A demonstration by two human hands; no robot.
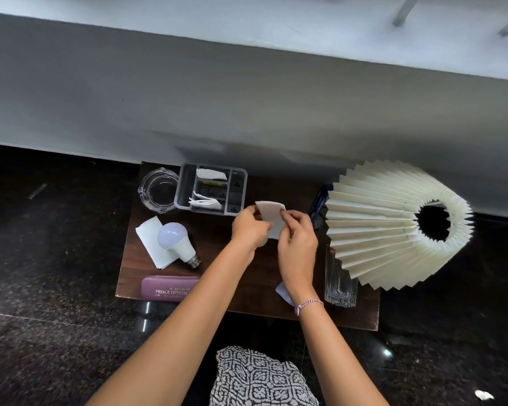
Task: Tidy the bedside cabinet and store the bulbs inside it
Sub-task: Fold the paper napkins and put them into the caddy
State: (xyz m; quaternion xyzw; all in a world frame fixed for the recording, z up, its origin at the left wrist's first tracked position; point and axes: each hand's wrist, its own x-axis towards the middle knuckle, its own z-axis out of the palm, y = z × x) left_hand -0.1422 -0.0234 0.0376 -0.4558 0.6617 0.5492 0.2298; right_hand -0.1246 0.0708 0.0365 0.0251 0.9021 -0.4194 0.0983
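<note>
A dark wooden bedside cabinet top (pixel 217 230) fills the middle of the view. On its left a white bulb (pixel 175 240) lies on a folded white tissue (pixel 150 241), its metal base pointing toward me. Above the middle of the top, my left hand (pixel 248 230) and my right hand (pixel 296 238) both hold a white sheet of paper (pixel 272 213). A rounded white object, possibly a second bulb, peeks out under my left hand; most of it is hidden.
A grey organizer tray (pixel 182 183) with paper scraps, a glass ashtray (pixel 159 189), a purple glasses case (pixel 167 288), a tall glass (pixel 339 285), blue glasses (pixel 320 209) and a pleated lampshade (pixel 393 230) crowd the top. A scrap lies under my right wrist. Dark floor surrounds.
</note>
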